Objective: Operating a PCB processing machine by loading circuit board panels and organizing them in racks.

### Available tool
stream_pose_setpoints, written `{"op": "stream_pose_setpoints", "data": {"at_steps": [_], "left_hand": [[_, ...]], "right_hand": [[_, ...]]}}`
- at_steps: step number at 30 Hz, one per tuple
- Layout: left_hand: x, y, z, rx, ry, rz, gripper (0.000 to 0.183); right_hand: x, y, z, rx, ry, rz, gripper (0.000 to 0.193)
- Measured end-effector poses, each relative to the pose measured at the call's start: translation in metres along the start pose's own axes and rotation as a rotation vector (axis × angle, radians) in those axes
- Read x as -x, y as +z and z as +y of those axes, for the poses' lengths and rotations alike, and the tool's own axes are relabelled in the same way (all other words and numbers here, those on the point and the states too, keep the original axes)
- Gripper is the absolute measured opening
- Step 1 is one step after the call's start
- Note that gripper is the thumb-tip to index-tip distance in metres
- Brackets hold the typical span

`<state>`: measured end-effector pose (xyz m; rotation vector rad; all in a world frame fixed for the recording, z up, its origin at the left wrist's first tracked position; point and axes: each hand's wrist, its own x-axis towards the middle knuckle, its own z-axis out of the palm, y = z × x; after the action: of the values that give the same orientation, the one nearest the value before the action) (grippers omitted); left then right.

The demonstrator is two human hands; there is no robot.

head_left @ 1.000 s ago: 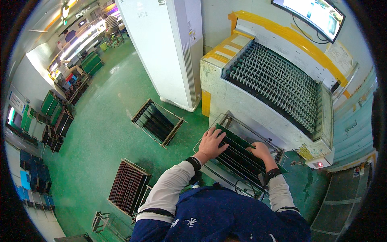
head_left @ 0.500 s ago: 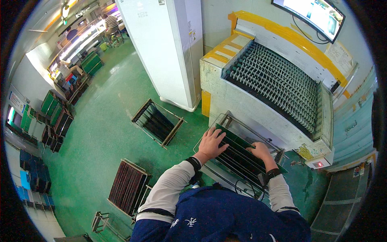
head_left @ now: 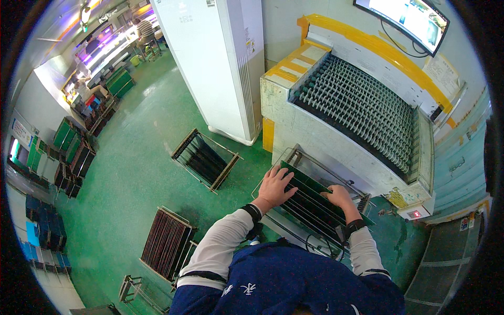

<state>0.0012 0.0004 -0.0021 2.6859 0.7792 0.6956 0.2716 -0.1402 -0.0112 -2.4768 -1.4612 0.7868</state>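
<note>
A metal rack (head_left: 299,152) stands in front of me, holding several thin dark panels (head_left: 310,207) on edge in a row. The farthest is a dark green panel (head_left: 307,179). My left hand (head_left: 274,188) lies on this panel's left end, fingers spread apart. At its right end my right hand (head_left: 340,199) is closed on the upper edge, with the fingertips partly hidden. The panels' lower parts cannot be seen inside the rack.
Beyond the rack is a machine (head_left: 357,110) with rows of rollers. A tall white cabinet (head_left: 215,63) stands left of it. Two more racks, one of dark panels (head_left: 206,157) and one of brownish panels (head_left: 167,244), sit on the green floor. A monitor (head_left: 407,21) hangs at upper right.
</note>
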Motion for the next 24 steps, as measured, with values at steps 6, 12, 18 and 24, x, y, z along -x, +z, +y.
{"op": "stream_pose_setpoints", "data": {"at_steps": [6, 12, 18, 24], "left_hand": [[0.000, -0.001, 0.000, 0.006, -0.002, 0.003, 0.058], [-0.001, -0.002, 0.001, 0.006, -0.008, 0.001, 0.056], [-0.001, -0.005, 0.003, 0.017, -0.009, 0.010, 0.054], [0.003, -0.008, 0.001, 0.033, -0.024, -0.004, 0.052]], "right_hand": [[0.002, -0.004, -0.006, -0.004, 0.001, -0.023, 0.055], [-0.002, -0.002, -0.002, 0.004, 0.018, -0.019, 0.054], [-0.008, 0.003, 0.010, 0.007, -0.029, -0.011, 0.048], [-0.002, 0.004, 0.004, 0.076, -0.111, 0.003, 0.041]]}}
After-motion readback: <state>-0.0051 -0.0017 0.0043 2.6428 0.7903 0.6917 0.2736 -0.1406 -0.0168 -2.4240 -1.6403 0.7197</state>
